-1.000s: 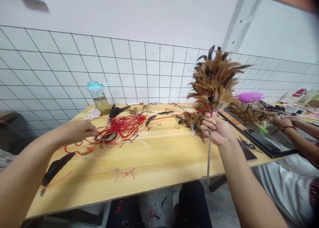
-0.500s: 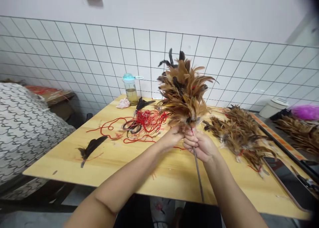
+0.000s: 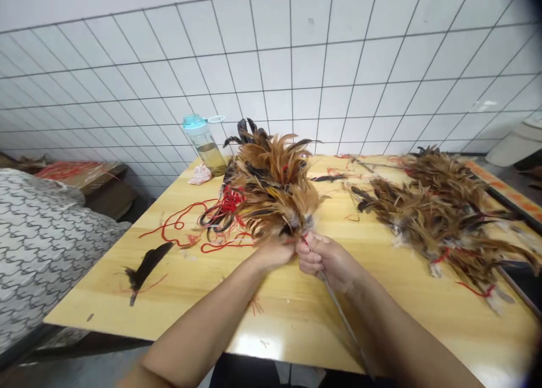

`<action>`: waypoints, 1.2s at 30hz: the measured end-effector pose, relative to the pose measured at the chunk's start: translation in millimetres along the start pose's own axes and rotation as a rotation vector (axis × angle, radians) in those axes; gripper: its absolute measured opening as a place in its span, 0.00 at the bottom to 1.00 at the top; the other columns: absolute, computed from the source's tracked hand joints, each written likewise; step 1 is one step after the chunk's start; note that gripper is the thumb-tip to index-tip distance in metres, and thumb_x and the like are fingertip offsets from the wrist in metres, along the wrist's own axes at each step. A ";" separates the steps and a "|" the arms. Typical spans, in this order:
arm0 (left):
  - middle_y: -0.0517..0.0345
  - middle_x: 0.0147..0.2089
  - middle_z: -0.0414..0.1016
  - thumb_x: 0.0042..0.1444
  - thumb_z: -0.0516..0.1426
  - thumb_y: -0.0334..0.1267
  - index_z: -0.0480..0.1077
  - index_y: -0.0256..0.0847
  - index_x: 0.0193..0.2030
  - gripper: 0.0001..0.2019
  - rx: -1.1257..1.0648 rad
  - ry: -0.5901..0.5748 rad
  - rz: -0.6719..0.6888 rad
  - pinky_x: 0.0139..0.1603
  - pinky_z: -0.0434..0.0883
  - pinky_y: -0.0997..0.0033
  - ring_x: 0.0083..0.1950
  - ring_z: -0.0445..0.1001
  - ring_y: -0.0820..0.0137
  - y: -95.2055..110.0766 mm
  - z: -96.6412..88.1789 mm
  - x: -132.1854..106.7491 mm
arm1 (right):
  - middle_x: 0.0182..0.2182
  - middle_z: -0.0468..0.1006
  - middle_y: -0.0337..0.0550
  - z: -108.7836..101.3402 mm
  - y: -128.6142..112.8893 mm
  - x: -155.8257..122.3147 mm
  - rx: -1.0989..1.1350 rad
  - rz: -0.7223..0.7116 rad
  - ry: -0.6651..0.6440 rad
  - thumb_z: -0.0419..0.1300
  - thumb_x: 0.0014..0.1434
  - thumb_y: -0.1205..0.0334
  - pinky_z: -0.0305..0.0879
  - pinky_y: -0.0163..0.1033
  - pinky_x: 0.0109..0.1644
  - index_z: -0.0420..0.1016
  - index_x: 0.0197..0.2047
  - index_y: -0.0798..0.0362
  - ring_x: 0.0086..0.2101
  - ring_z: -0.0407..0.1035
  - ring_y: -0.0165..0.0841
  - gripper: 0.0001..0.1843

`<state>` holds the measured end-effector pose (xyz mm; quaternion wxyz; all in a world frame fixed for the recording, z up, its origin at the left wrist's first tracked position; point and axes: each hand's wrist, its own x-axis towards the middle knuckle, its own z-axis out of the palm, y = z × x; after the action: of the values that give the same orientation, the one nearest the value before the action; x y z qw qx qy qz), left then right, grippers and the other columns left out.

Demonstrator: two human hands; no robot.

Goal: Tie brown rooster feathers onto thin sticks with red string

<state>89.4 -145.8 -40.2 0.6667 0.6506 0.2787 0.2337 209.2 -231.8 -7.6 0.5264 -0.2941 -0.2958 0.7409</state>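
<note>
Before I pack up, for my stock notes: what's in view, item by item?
feather duster on a stick: one, brown and black, held over table
loose feather heap: one, brown and black, table's right
red cord tangle: one, red, left of duster
single feather: one, black, table's front left
water bottle: one, clear, teal lid, table's back
crumpled scrap: one, pale pink, by bottle
table: one, pale wood, under these
patterned fabric: one, grey, left of table
wire grid: one, black, on wall
left hand: one, at the feathers' base
right hand: one, gripping the stick
</note>
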 end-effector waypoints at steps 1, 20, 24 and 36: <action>0.51 0.42 0.79 0.46 0.60 0.36 0.77 0.38 0.34 0.08 0.043 0.027 -0.017 0.55 0.66 0.60 0.47 0.73 0.60 -3.4 0.1 1.1 | 0.15 0.49 0.26 -1.9 1.9 0.4 0.010 -0.010 0.006 0.64 0.53 0.43 0.32 0.33 0.21 0.59 0.25 0.54 0.16 0.38 0.20 0.24; 0.53 0.38 0.78 0.34 0.68 0.37 0.77 0.40 0.38 0.19 -0.374 -0.133 -0.159 0.41 0.70 0.65 0.40 0.75 0.63 9.8 2.9 -7.2 | 0.14 0.48 0.25 8.2 12.8 0.0 0.180 -0.097 -0.123 0.65 0.52 0.45 0.31 0.31 0.20 0.60 0.24 0.55 0.15 0.37 0.18 0.24; 0.55 0.29 0.75 0.35 0.70 0.42 0.74 0.35 0.26 0.15 -0.356 0.013 -0.165 0.37 0.69 0.68 0.31 0.72 0.69 -1.6 -0.6 -1.8 | 0.15 0.48 0.25 1.0 5.3 -1.4 0.174 -0.098 -0.131 0.62 0.56 0.46 0.31 0.30 0.20 0.60 0.25 0.55 0.15 0.37 0.19 0.23; 0.61 0.23 0.69 0.39 0.70 0.38 0.70 0.35 0.21 0.14 -0.729 0.118 0.075 0.31 0.62 0.77 0.27 0.65 0.77 5.3 -4.3 1.7 | 0.16 0.45 0.26 -10.4 -3.2 -0.8 0.189 -0.103 -0.064 0.58 0.61 0.49 0.37 0.29 0.20 0.61 0.26 0.55 0.16 0.34 0.20 0.20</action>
<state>88.0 -141.3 -35.0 0.8283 0.3656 0.1912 0.3791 219.1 -230.3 -11.9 0.5795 -0.2037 -0.2561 0.7464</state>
